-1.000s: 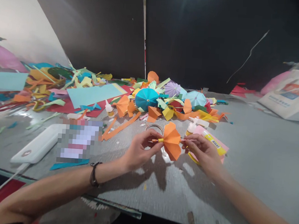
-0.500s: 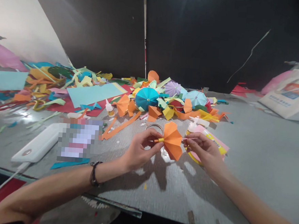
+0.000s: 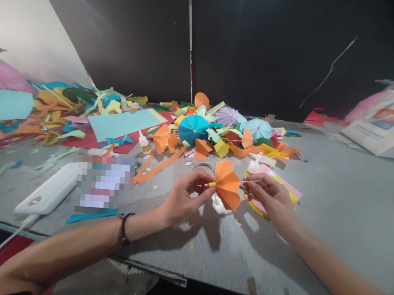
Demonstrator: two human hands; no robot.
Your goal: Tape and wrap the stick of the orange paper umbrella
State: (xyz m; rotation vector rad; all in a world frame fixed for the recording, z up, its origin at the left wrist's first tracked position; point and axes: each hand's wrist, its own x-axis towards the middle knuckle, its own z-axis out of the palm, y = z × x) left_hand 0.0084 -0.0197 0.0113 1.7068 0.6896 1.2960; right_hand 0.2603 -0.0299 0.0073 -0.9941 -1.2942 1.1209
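A: Where's the orange paper parasol [image 3: 227, 185] right now?
B: Held in the air above the table [image 3: 330, 211], shaft level, between both hands.
A: And the fingers?
B: Pinched narrow. The left hand [image 3: 188, 196] grips the yellow shaft end [image 3: 210, 184], the right hand [image 3: 271, 197] a thin pale stick [image 3: 250, 182].
A: Anything close?
B: A glue bottle [image 3: 253, 167], just beyond the right hand.

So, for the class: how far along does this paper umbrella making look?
Done: a teal paper umbrella, a lilac one and a pale blue one look finished on the pile. In hand: an orange paper umbrella, its stick held by the left hand and right hand. Left: a heap of coloured paper scraps remains, with a glue bottle nearby.
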